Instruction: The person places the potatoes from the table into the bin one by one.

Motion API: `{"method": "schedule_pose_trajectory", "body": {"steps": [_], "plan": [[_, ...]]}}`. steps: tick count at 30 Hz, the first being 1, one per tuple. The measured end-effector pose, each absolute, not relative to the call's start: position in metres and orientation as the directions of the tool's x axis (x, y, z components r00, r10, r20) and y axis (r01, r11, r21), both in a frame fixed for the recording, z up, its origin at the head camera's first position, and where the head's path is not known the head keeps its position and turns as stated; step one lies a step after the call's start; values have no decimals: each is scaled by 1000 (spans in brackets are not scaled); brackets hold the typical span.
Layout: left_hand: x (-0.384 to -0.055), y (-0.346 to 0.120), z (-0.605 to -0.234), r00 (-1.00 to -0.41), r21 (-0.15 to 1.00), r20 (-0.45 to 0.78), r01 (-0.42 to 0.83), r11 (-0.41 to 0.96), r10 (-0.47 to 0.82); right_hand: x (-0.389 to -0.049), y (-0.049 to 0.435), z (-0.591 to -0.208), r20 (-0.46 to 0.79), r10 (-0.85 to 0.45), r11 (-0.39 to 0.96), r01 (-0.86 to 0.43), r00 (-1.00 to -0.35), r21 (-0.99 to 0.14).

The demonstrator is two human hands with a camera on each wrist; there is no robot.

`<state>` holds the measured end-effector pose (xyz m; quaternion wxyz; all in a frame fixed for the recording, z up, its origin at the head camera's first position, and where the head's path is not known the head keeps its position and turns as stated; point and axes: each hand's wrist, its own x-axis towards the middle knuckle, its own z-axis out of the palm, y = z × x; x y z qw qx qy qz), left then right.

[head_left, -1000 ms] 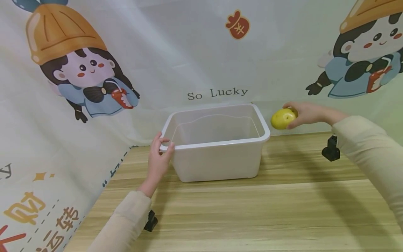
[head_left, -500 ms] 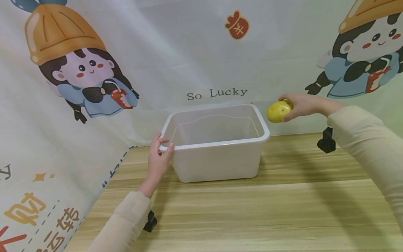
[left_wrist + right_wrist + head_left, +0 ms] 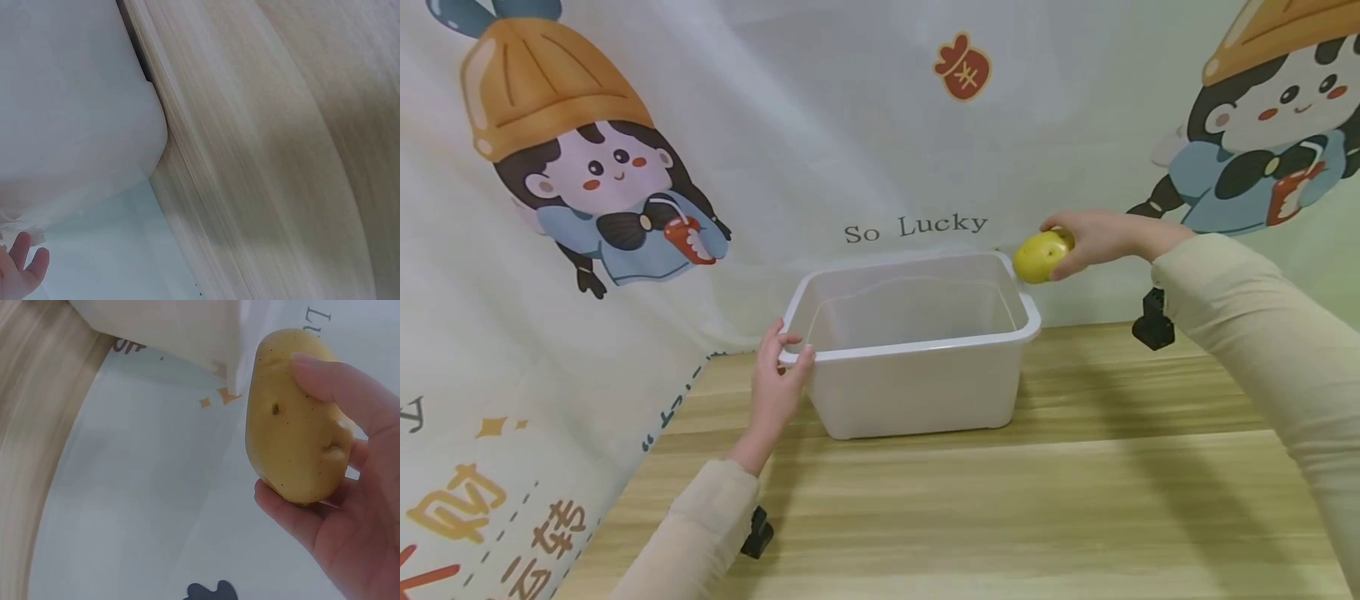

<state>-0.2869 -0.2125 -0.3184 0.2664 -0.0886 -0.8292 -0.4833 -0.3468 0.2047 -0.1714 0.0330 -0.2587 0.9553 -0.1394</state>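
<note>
A yellow potato (image 3: 1037, 257) with small dark eyes is held in my right hand (image 3: 1097, 240), just over the right rim of a white plastic bin (image 3: 917, 390). In the right wrist view, the thumb lies across the face of the potato (image 3: 290, 425), and the fingers wrap behind and under it. My left hand (image 3: 775, 390) grips the bin's front left corner, with the thumb at the front and fingers over the left rim. Only a few fingertips of the left hand (image 3: 28, 269) show in the left wrist view. The visible inner walls of the bin are plain; its floor is hidden.
The bin stands on a wood-grain table (image 3: 925, 517) near its back edge. A pale printed cloth (image 3: 820, 125) hangs close behind it and along the left side. Black wrist mounts (image 3: 1153, 321) hang under both sleeves.
My right hand has moved left and upward with the potato, from beside the bin to its right rim. The left hand has kept its grip on the corner.
</note>
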Motion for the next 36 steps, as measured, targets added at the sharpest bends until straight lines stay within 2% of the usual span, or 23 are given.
{"method": "schedule_pose_trajectory", "body": {"steps": [8,28,36], "plan": [[-287,-213,-320,-837,754,536,415,508,-113,-351,189,-161,-39,-495,829,-458,-868,-322],[-286,-211,-318,-836,749,534,402,527,-121,-362,152,-153,-90,-511,825,-459,-855,-331],[-285,-210,-318,-837,751,533,402,524,-123,-365,136,-156,-125,-521,832,-470,-844,-294]]}}
